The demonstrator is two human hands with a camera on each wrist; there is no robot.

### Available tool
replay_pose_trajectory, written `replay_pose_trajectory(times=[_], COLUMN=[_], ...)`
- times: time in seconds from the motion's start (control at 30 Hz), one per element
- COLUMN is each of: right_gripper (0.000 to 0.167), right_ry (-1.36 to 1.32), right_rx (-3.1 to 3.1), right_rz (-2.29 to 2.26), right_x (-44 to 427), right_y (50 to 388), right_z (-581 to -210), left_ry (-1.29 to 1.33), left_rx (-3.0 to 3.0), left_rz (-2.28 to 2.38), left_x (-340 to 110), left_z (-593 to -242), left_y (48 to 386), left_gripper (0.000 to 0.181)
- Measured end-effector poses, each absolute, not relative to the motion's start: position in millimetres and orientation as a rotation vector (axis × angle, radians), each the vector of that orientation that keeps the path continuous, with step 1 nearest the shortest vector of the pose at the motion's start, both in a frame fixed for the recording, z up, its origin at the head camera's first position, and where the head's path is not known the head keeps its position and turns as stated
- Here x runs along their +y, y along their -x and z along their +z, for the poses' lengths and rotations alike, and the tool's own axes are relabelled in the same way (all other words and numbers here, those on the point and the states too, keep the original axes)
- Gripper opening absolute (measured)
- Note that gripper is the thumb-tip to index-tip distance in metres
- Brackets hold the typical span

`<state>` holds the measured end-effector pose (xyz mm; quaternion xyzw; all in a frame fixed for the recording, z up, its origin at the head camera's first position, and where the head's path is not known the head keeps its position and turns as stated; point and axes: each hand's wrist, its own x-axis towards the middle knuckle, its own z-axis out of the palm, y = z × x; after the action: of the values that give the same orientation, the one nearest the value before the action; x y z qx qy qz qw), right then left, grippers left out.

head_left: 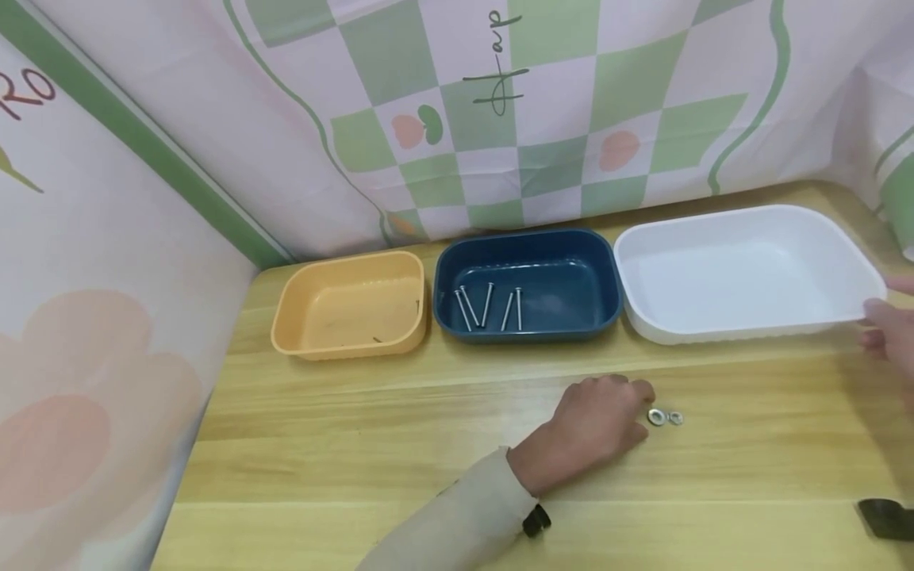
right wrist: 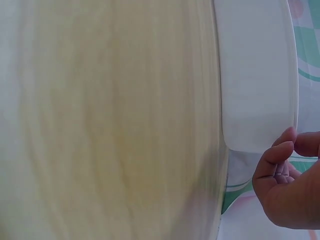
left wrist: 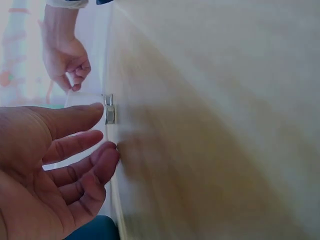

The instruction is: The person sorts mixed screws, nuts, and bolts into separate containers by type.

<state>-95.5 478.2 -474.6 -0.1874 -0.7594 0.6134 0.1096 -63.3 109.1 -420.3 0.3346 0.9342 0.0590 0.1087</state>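
My left hand [head_left: 596, 428] is low over the table, its thumb and fingers loosely bent and apart. Just beyond its fingertips lie two small shiny metal nuts [head_left: 666, 417], side by side on the wood. Seen edge-on in the left wrist view, the nuts [left wrist: 109, 114] appear close to the thumb tip, and nothing is held by that hand [left wrist: 65, 165]. At the right edge of the head view, my right hand [head_left: 892, 325] pinches the rim of a white plastic bin [head_left: 750, 277]. The right wrist view shows thumb and fingers of this hand [right wrist: 287, 185] at the bin's corner.
Left of the white bin stands a dark blue bin [head_left: 564, 305] with several long screws [head_left: 488, 305]. A yellow bin [head_left: 343, 309] further left contains a few tiny thin pieces. A patterned cloth [head_left: 557, 103] hangs behind. Some dark object [head_left: 885, 519] sits at lower right.
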Motion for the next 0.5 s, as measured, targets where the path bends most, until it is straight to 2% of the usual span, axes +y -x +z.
replay_pose_trajectory(times=[0.17, 0.5], right_gripper=[0.041, 0.040], right_ry=[0.572, 0.476], right_rx=[-2.250, -2.054], right_rz=[1.815, 2.045], right_x=[462, 471], right_y=[89, 92], right_z=[-456, -469], left_ry=[-0.934, -0.940], left_rx=[2.677, 2.629], left_rz=[0.346, 0.428], left_x=[106, 108], left_z=[-424, -429], left_y=[71, 78], left_gripper=[0.036, 0.030])
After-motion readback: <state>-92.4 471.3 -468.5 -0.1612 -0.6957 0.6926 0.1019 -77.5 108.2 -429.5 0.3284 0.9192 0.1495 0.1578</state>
